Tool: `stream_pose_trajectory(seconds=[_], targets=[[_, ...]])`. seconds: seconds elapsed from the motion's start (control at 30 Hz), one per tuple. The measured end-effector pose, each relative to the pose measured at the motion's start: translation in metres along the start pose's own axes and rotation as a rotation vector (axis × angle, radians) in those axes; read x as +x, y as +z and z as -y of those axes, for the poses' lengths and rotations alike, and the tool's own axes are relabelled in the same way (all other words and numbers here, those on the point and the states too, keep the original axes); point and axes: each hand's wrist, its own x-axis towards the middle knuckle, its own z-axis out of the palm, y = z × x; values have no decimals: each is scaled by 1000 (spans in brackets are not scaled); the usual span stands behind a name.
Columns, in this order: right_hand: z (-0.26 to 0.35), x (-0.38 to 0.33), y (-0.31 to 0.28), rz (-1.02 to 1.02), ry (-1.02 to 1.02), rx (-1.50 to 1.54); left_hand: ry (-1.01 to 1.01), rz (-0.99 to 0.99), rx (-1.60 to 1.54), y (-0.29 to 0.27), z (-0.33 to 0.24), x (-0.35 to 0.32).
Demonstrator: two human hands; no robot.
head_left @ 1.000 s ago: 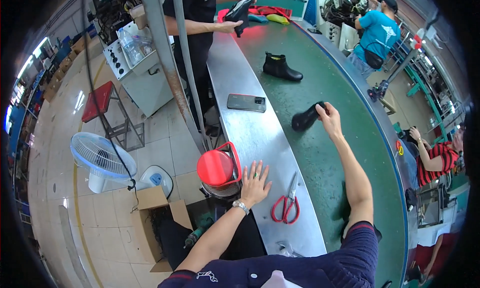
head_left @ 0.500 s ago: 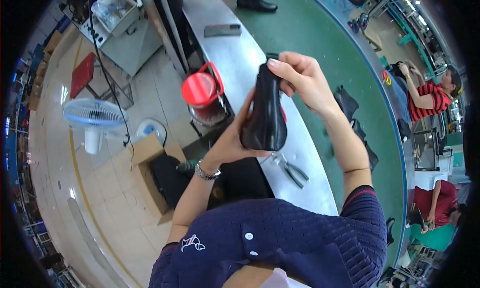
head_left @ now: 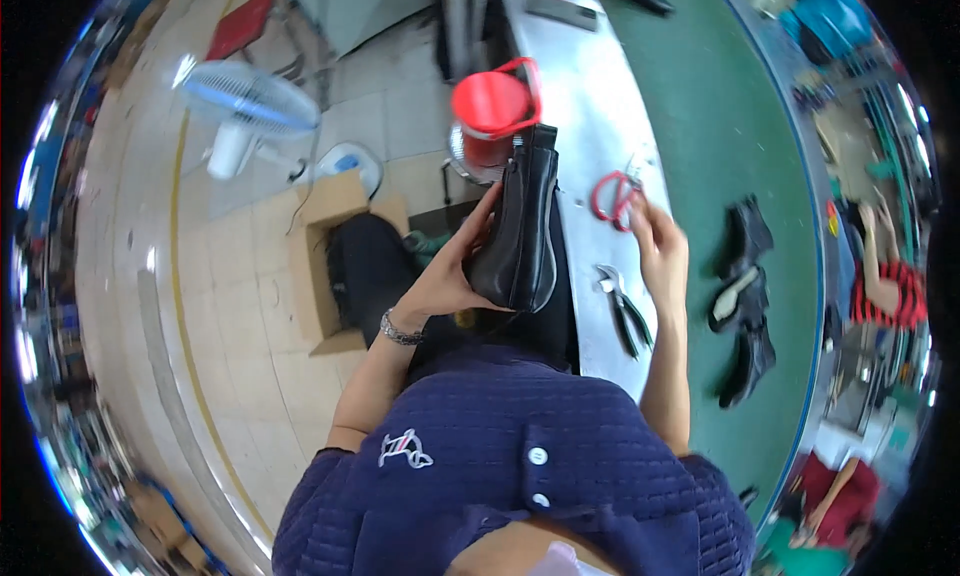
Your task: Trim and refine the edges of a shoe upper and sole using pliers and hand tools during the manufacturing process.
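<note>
My left hand [head_left: 452,276] grips a black ankle boot [head_left: 522,226] and holds it upright over my lap, close to the metal table edge. My right hand [head_left: 658,248] rests on the steel table [head_left: 600,106], its fingers touching the red-handled scissors [head_left: 612,196]. A pair of dark pliers [head_left: 624,306] lies on the steel just nearer to me than that hand.
Several black boots [head_left: 745,296] lie on the green belt [head_left: 730,136] to my right. A red bucket [head_left: 492,101] hangs at the table's left edge. A fan [head_left: 245,101] and a cardboard box [head_left: 325,256] stand on the tiled floor. Other people sit at the far right.
My right hand has let go of the boot and dropped to the scissors on the table. My left hand now holds the boot alone, lower and nearer my lap.
</note>
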Motion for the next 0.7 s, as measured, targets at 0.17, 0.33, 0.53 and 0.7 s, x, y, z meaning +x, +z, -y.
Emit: stream_pose_trajectory(seconds=[0.17, 0.33, 0.53, 0.7], targets=[[-81, -106, -16, 279, 159, -749, -379, -388, -162, -41, 5, -91], [-84, -123, -10, 269, 211, -775, -565, -786, -583, -71, 14, -158], [-98, -111, -21, 273, 698, 130, -784, -631, -401, -62, 7, -128], [-19, -101, -5, 156, 910, 732, -673, -494, -228, -50, 10, -93]])
